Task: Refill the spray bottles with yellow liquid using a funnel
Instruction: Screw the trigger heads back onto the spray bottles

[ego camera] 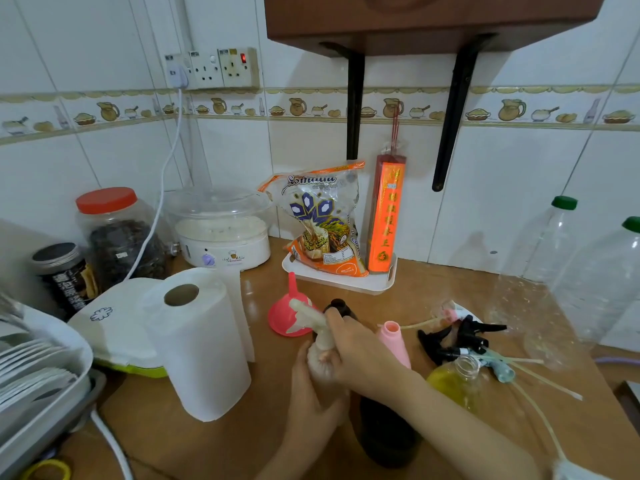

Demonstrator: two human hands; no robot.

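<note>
Fingers of my left hand (313, 386) and right hand (356, 348) curl round the cream sprayer (311, 327). Funnel (289, 311) lies just beyond, pink bottle (394, 344) right.

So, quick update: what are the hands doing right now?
Left hand and right hand both grip cream spray head over dark bottle. Pink funnel lies unused behind. Nothing blocking.
</note>
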